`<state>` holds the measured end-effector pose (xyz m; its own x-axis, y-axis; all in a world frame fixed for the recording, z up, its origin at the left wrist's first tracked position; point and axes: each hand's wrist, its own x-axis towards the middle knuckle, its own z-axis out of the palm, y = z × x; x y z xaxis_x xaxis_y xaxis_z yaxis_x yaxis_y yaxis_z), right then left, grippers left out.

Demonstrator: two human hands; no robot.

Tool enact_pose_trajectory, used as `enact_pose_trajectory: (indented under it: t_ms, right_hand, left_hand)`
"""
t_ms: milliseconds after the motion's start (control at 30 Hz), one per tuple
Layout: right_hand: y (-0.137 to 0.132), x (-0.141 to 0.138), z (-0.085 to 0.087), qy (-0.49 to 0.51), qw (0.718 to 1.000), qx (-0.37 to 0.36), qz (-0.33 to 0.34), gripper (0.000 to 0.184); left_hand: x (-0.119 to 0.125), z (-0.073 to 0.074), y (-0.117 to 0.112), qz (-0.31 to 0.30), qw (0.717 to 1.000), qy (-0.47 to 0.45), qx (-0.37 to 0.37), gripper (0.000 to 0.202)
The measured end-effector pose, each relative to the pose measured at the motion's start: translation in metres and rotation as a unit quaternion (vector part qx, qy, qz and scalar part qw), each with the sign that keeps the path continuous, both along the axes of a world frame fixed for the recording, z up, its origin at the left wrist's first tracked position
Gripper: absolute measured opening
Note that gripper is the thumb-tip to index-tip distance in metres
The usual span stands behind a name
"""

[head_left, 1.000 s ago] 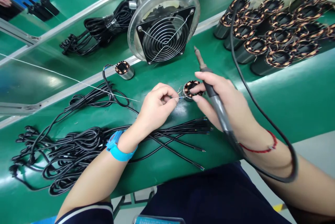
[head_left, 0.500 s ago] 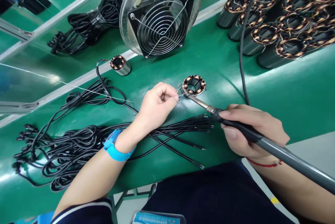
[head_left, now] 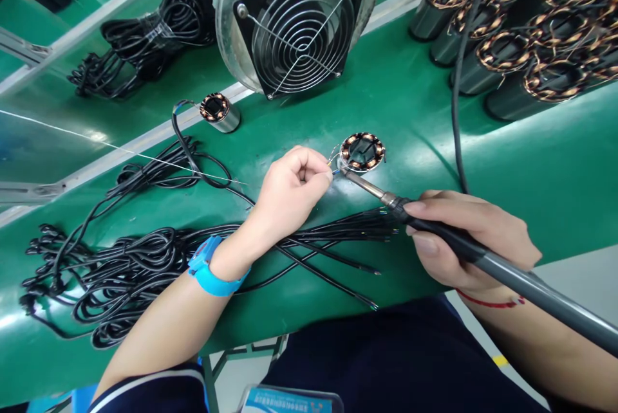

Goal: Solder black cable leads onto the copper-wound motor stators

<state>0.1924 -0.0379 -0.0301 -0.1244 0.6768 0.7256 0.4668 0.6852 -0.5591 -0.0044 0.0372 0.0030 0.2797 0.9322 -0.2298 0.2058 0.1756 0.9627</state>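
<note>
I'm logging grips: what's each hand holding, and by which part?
Right hand: soldering iron, by its dark handle. Left hand: thin wires, pinched; exact spot along them hidden.

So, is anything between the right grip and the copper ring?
Only the iron held in the right grip, pointing at the wires the left grip pinches beside the copper ring. Nothing visible blocks it.

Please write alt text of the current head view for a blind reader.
A person's right hand holds a soldering iron near thin wires pinched by the left hand, beside a copper-wound ring on a green table. Black cables lie nearby; a caged fan is behind.
</note>
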Motion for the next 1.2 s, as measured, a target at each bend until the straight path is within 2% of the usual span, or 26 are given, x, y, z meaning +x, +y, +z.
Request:
enact_pose_trajectory:
  t_ms: [167,300,467,567,633,700,933,1100,1200]
  right_hand:
    - [0.002,-0.001,0.005,-0.011,1.0,-0.01,0.022,0.035]
    - [0.005,-0.001,0.011,-0.035,0.999,-0.017,-0.013,0.041]
    - [0.012,-0.007,0.035,-0.125,0.984,-0.077,-0.102,0.042]
    - [0.024,-0.01,0.052,-0.126,0.98,-0.138,-0.074,0.032]
    - [0.034,-0.01,0.057,-0.145,0.975,-0.156,-0.056,0.027]
    - [0.041,-0.01,0.055,-0.153,0.975,-0.154,-0.043,0.027]
    - [0.045,-0.011,0.025,-0.097,0.988,-0.124,0.006,0.047]
    - [0.046,-0.011,0.021,-0.106,0.987,-0.121,0.012,0.043]
    - [0.05,-0.012,0.019,-0.09,0.988,-0.126,0.004,0.046]
  left_hand:
    - [0.0,0.001,0.0,0.008,1.0,-0.007,-0.003,0.013]
    - [0.0,0.0,-0.001,0.008,1.0,-0.01,0.003,0.013]
    - [0.001,0.001,-0.001,0.012,1.0,-0.016,-0.01,0.012]
    - [0.002,0.003,0.0,0.015,1.0,-0.017,-0.018,0.011]
    - [0.002,0.003,0.0,0.013,1.0,-0.014,-0.015,0.011]
    - [0.002,0.004,0.001,0.009,1.0,-0.011,-0.013,0.011]
    - [0.001,0.002,-0.001,0.011,1.0,-0.011,-0.012,0.014]
    - [0.0,-0.001,-0.002,0.008,1.0,-0.017,-0.004,0.014]
    - [-0.003,-0.002,-0.001,-0.001,0.999,-0.027,-0.035,0.012]
